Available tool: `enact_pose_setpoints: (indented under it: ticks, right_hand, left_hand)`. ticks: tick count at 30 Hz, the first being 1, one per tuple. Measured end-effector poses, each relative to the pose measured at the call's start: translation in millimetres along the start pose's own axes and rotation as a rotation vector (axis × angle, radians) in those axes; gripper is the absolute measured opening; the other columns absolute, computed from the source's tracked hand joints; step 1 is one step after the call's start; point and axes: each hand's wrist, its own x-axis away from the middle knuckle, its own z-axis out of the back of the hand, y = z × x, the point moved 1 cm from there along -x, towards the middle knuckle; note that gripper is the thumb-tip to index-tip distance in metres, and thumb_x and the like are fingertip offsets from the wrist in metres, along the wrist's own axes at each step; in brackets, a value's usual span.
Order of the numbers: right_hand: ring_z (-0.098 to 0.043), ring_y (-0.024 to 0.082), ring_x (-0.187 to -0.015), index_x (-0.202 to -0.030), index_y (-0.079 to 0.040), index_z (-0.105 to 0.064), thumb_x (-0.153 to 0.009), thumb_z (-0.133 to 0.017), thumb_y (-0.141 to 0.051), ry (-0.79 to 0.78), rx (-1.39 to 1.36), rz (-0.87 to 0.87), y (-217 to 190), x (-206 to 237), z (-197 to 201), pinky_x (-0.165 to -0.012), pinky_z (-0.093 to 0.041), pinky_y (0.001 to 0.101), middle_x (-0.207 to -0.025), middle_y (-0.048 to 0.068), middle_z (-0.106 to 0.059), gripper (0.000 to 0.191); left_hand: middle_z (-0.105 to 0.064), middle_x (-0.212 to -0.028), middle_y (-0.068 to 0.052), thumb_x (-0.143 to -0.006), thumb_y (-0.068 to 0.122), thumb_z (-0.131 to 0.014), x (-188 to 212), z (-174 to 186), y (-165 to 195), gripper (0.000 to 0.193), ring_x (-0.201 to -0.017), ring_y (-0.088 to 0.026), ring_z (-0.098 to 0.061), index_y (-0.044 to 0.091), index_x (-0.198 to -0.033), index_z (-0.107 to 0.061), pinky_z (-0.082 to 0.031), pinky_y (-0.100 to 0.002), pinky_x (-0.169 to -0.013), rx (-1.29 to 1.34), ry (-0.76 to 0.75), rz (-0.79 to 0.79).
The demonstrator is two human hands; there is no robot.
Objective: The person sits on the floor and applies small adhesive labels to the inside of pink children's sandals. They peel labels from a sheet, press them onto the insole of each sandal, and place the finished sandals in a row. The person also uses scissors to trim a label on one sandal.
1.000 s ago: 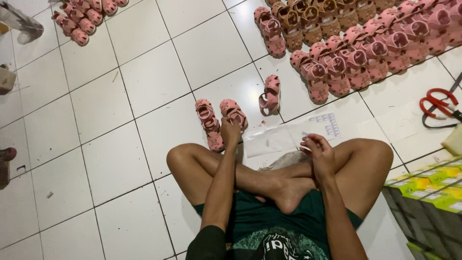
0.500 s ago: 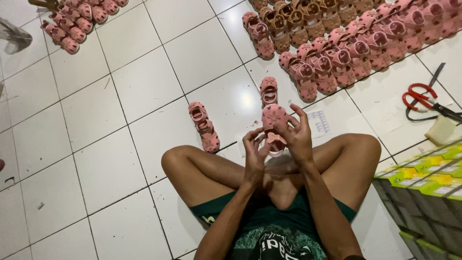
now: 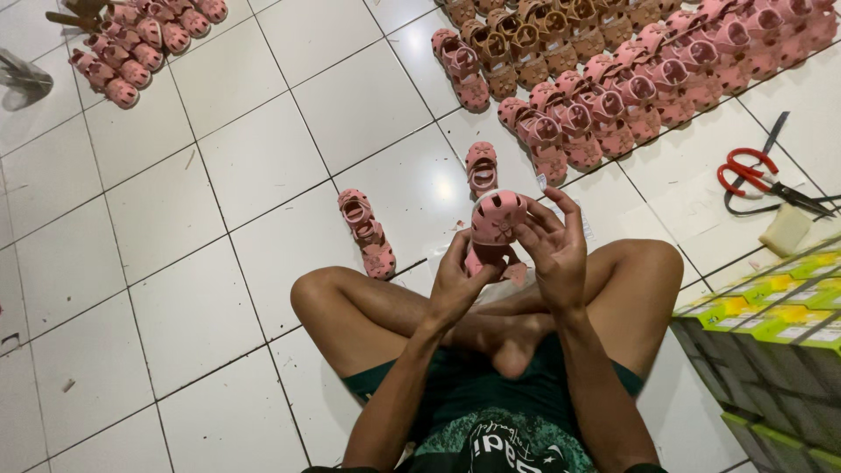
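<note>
a small pink rubber sandal with round holes in its top [image 3: 496,223] is held up in front of the person's crossed legs, above the white tiled floor [image 3: 263,158]. its long side runs up and down, and its rounded toe end points up and a little away from the person. the left hand [image 3: 457,285] is curled shut around the lower part of the sandal. the right hand [image 3: 554,250] is half open, with its fingers spread and its fingertips [image 3: 524,235] touching the sandal's side. two pink sandals lie end to end [image 3: 368,233] on the floor just to the left, and one more pink sandal [image 3: 481,168] lies just past the held one. a long row of pink and brown sandals [image 3: 613,79] fills the far right. red-handled scissors [image 3: 764,177] lie on the right. stacked boxes with bright green and yellow tops [image 3: 771,320] sit at the right edge, next to the knee.
</note>
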Motion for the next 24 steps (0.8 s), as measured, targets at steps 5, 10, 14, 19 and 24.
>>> enact_pose_setpoints:
  ticks: [5, 10, 14, 19, 24]
  right_hand:
    - [-0.061, 0.024, -0.127, -0.149, -0.003, -0.032, -0.097, -0.068, 0.003, 0.007, 0.018, 0.031, -6.1, 3.9, -6.6, -0.108, -0.054, 0.0363, -0.14, 0.02, -0.057, 0.064]
    - [-0.054, 0.028, -0.141, -0.145, -0.004, -0.041, -0.096, -0.076, -0.006, -0.16, 0.076, 0.205, -12.1, 22.4, -9.6, -0.123, -0.047, 0.0421, -0.143, 0.02, -0.056, 0.06]
    - [-0.049, 0.033, -0.15, -0.146, -0.016, -0.036, -0.085, -0.09, -0.013, -0.209, -0.076, 0.303, -13.3, 47.8, -19.0, -0.125, -0.045, 0.0487, -0.151, 0.019, -0.048, 0.081]
    - [-0.049, 0.033, -0.144, -0.148, -0.022, -0.035, -0.078, -0.091, -0.01, -0.225, 0.027, 0.44, -18.3, 60.3, -25.2, -0.124, -0.043, 0.0481, -0.153, 0.019, -0.044, 0.091]
    - [-0.052, 0.033, -0.143, -0.148, -0.022, -0.034, -0.077, -0.094, -0.018, -0.219, 0.059, 0.484, -22.8, 64.0, -24.9, -0.119, -0.049, 0.0471, -0.152, 0.02, -0.043, 0.093]
  left_hand:
    - [-0.066, -0.118, -0.01, -0.095, -0.001, -0.063, 4.1, 5.2, -0.9, 0.04, -0.109, -0.015, -0.065, -0.002, -0.133, -0.052, -0.057, -0.03, -0.093, -0.184, -0.003, -0.06]
    - [-0.061, -0.111, -0.013, -0.1, -0.004, -0.063, -5.6, 4.8, -0.3, 0.024, -0.107, -0.021, -0.063, -0.001, -0.122, -0.053, -0.056, -0.034, -0.093, -0.08, 0.126, -0.158]
    - [-0.053, -0.127, -0.011, -0.086, -0.007, -0.076, -17.9, 6.5, 18.5, 0.047, -0.13, -0.026, -0.06, 0.006, -0.117, -0.043, -0.055, -0.036, -0.109, -0.235, 0.171, -0.556]
    - [-0.048, -0.128, -0.01, -0.084, -0.003, -0.085, -24.2, 7.5, 42.1, 0.06, -0.132, -0.029, -0.059, 0.009, -0.118, -0.037, -0.048, -0.047, -0.121, -0.267, 0.059, -0.753]
    - [-0.049, -0.129, -0.012, -0.085, -0.004, -0.084, -25.8, 5.0, 50.3, 0.062, -0.132, -0.031, -0.06, 0.01, -0.12, -0.035, -0.039, -0.055, -0.131, -0.346, 0.049, -0.832]
